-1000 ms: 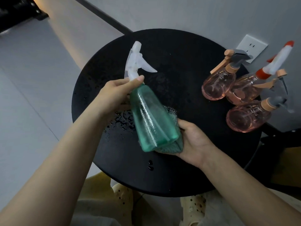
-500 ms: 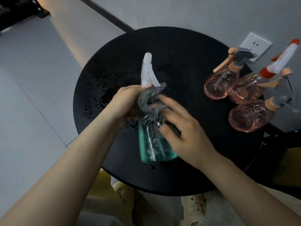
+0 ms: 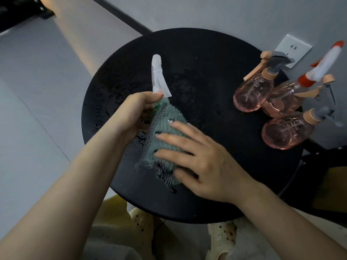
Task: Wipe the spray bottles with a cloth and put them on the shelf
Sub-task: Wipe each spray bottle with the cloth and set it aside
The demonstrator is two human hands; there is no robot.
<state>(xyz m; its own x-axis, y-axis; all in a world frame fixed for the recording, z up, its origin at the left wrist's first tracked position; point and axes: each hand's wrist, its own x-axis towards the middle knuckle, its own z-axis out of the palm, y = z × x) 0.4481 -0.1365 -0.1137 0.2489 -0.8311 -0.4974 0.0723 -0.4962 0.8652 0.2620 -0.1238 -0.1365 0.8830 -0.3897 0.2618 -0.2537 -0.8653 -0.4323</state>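
Note:
Over the round black table (image 3: 197,59) my left hand (image 3: 135,113) grips the neck of a green spray bottle with a white trigger head (image 3: 158,77). A grey-green textured cloth (image 3: 165,132) covers nearly all of the bottle's body. My right hand (image 3: 197,156) presses the cloth against the bottle with fingers spread and nearly straight. Three pink spray bottles stand at the table's right side: one with a grey and tan head (image 3: 252,92), one with a red and white head (image 3: 281,98), one nearest me (image 3: 287,130).
Water drops (image 3: 105,113) speckle the table's left part. A white wall socket (image 3: 293,50) sits behind the pink bottles. Grey floor lies to the left. My pale shoes (image 3: 142,226) show under the table's near edge. No shelf is in view.
My right hand has moved from under the bottle's base to its top side, spreading the cloth down over the body. The bottle's trigger head has turned and its body is now covered.

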